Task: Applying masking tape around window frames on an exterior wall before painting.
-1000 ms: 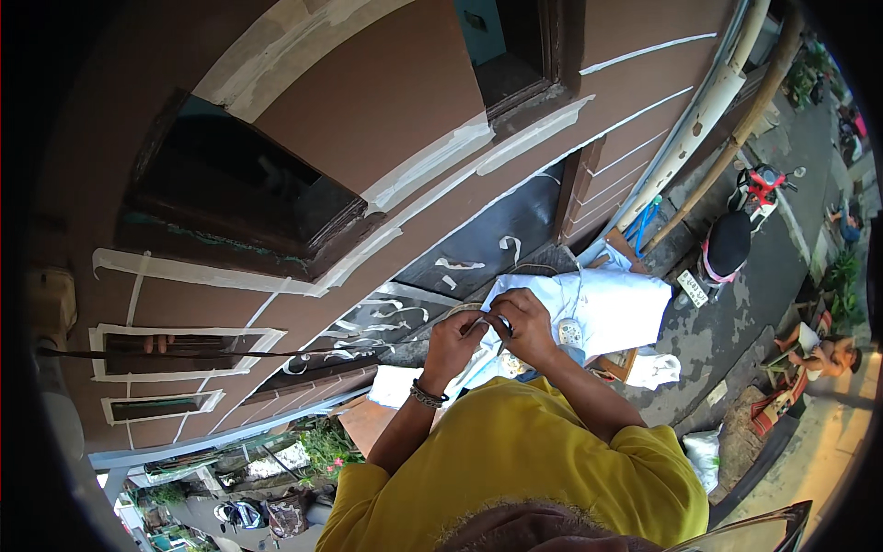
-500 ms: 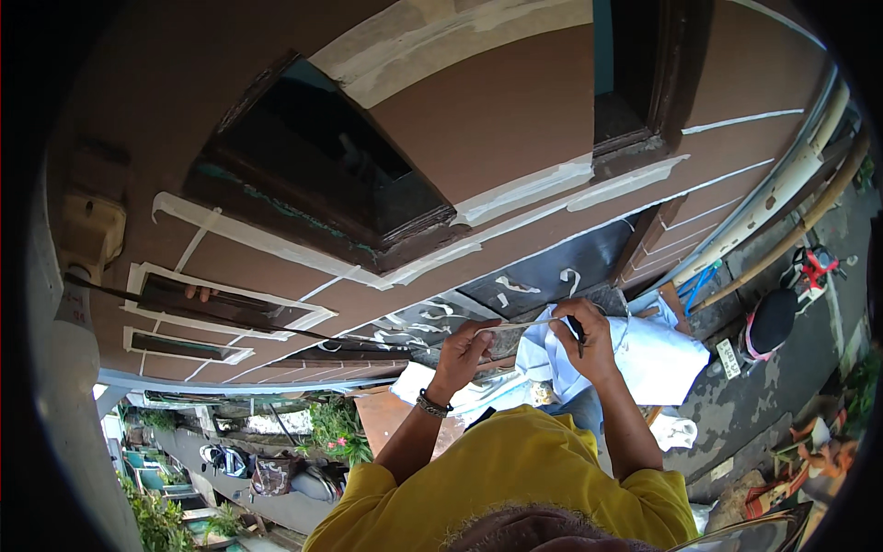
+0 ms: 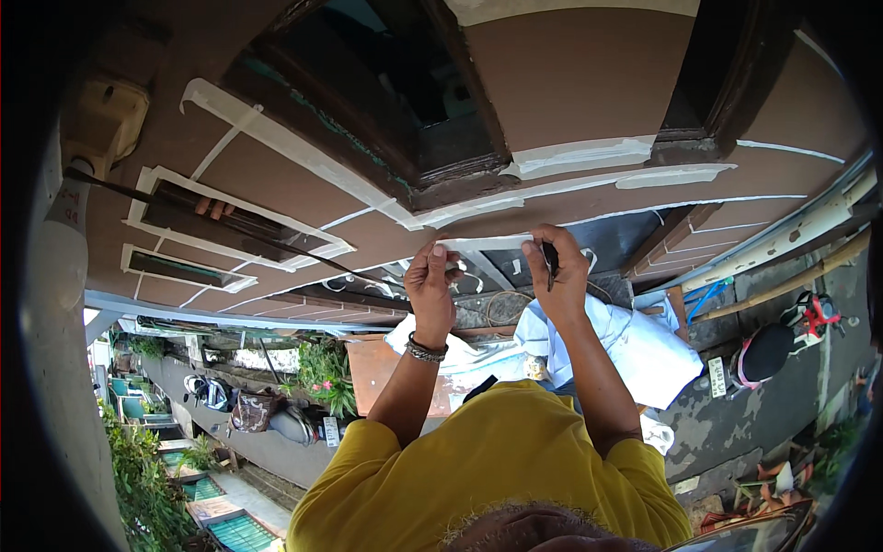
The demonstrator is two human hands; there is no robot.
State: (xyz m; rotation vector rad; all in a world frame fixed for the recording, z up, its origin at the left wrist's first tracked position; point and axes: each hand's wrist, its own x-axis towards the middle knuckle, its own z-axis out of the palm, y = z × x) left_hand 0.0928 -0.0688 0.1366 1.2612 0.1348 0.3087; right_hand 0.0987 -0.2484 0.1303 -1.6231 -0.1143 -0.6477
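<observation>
A short strip of pale masking tape point(image 3: 487, 244) is stretched level between my two hands, close to the brown wall point(image 3: 570, 83). My left hand point(image 3: 430, 290) pinches its left end between thumb and fingers, with a dark beaded bracelet on the wrist. At the other end, my right hand point(image 3: 563, 281) grips the tape with thumb and forefinger. A slim dark tool point(image 3: 550, 262) is also tucked in the right hand; its kind is unclear. Just above the hands, a long band of masking tape point(image 3: 635, 175) runs along the wall under the dark window frames point(image 3: 460, 170).
Below the hands lie white sheets point(image 3: 644, 354) and a brown board point(image 3: 382, 373). A thin dark cable point(image 3: 267, 241) crosses the wall at left, past small taped-round openings point(image 3: 189, 269). A motorbike point(image 3: 768, 345) stands on the pavement at right; plants point(image 3: 322, 373) are at lower left.
Both hands have risen toward the wall, keeping the tape strip stretched between them. The strip has turned its broad face into view. My view of the wall and window has shifted.
</observation>
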